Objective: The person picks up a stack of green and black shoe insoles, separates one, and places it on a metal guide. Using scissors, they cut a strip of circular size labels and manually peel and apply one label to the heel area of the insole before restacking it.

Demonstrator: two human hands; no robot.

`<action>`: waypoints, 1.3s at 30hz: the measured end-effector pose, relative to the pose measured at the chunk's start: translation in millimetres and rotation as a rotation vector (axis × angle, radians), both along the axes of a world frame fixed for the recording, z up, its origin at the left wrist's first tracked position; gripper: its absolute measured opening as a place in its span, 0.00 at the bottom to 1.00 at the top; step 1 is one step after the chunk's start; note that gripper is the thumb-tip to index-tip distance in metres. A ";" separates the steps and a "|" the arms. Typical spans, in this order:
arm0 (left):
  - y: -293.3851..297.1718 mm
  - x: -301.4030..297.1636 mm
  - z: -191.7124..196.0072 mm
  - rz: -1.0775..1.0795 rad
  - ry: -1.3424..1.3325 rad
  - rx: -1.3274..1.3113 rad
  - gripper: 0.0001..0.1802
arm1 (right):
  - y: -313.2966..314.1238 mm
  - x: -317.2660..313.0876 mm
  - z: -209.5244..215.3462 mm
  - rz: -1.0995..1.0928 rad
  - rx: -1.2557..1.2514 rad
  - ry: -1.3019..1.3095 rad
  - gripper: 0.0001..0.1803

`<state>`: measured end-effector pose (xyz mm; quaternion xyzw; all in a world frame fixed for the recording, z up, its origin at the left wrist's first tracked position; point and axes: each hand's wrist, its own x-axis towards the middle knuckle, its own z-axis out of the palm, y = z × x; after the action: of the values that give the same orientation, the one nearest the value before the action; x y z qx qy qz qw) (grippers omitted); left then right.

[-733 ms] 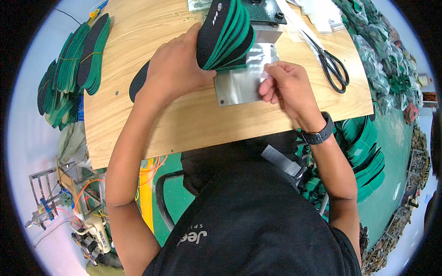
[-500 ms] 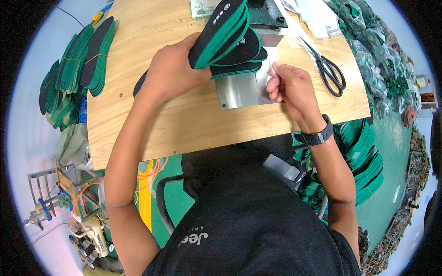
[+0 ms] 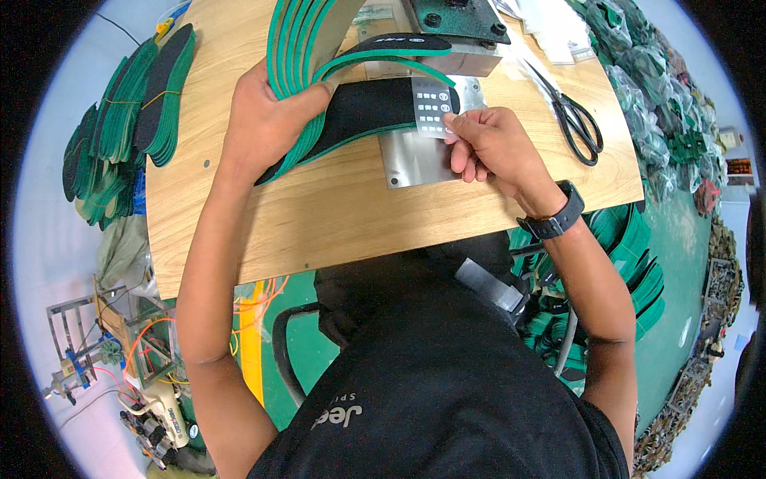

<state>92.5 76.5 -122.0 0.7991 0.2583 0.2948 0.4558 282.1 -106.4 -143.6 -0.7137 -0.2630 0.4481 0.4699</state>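
Observation:
My left hand (image 3: 267, 120) is wrapped round a fanned stack of green-edged insoles (image 3: 299, 48), with the upper ones bent up and back. Below them a black-topped insole (image 3: 363, 112) lies out flat toward the right, its end over a shiny metal plate (image 3: 411, 168). Between thumb and fingers, my right hand (image 3: 499, 148) pinches a clear sheet of small white printed marks (image 3: 429, 116). This sheet lies across the end of the black insole, under the raised tip of another insole.
A dark machine block with bolts (image 3: 467, 24) stands behind the plate. Black-handled scissors (image 3: 578, 132) and white sheets (image 3: 550, 32) lie to the right. Banded insole bundles (image 3: 128, 104) hang over the table's left edge. More insoles (image 3: 630, 271) are piled below the right edge.
My left hand has moved left and turned the upper insoles back, exposing the black one. My right hand has moved slightly left, bringing the clear sheet over the insole's end.

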 end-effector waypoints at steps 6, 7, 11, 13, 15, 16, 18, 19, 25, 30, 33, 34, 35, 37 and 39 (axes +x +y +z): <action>-3.9 -0.5 2.1 0.040 0.042 0.044 0.14 | 1.2 -2.2 4.6 -0.015 -0.046 0.003 0.18; -4.1 -0.7 1.5 0.042 0.026 0.028 0.14 | 1.4 -2.5 5.1 -0.013 -0.048 0.003 0.18; -5.3 -2.0 -0.1 0.079 0.088 0.030 0.14 | 1.9 -2.4 2.8 -0.020 -0.057 0.031 0.18; -8.2 0.9 0.1 0.038 0.061 0.028 0.16 | 2.6 -1.7 1.8 -0.024 -0.058 0.046 0.17; -11.2 6.4 -0.6 0.007 0.024 0.096 0.19 | 2.9 -1.0 1.2 -0.021 -0.056 0.048 0.17; -12.8 11.3 -3.8 -0.005 -0.005 0.161 0.20 | 2.5 -1.1 2.0 -0.020 -0.049 0.052 0.17; -13.7 12.3 -9.6 -0.032 0.003 0.218 0.26 | 1.4 -2.1 2.4 -0.020 -0.036 0.062 0.17; -13.9 12.9 -10.2 -0.031 0.039 0.221 0.26 | 1.0 -1.9 2.2 -0.020 -0.031 0.069 0.17; -18.7 16.3 -3.0 -0.030 0.225 0.260 0.30 | -1.6 -2.1 2.0 -0.021 0.000 0.093 0.16; -23.4 30.7 6.4 -0.066 0.526 0.457 0.41 | -4.7 -1.6 0.7 -0.013 0.034 0.086 0.15; -23.5 30.7 7.9 -0.049 0.547 0.460 0.44 | -7.0 -1.9 0.7 0.012 0.065 0.099 0.14; -23.8 30.7 4.3 -0.038 0.532 0.475 0.43 | -9.8 -2.4 -0.5 -0.008 0.101 0.092 0.14; -24.4 30.5 3.3 -0.033 0.527 0.487 0.43 | -14.2 -4.2 -1.7 -0.027 0.137 0.086 0.14; -25.2 28.7 2.8 -0.017 0.522 0.507 0.44 | -23.2 -7.9 -2.3 -0.097 0.191 0.095 0.14; -25.6 28.0 6.7 -0.041 0.515 0.482 0.44 | -32.5 -7.3 -2.3 -0.198 0.225 0.126 0.15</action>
<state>120.5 50.9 -115.3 0.9369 0.2717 0.1268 0.1798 274.8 -139.0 -145.9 -0.6494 -0.2098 0.4113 0.6043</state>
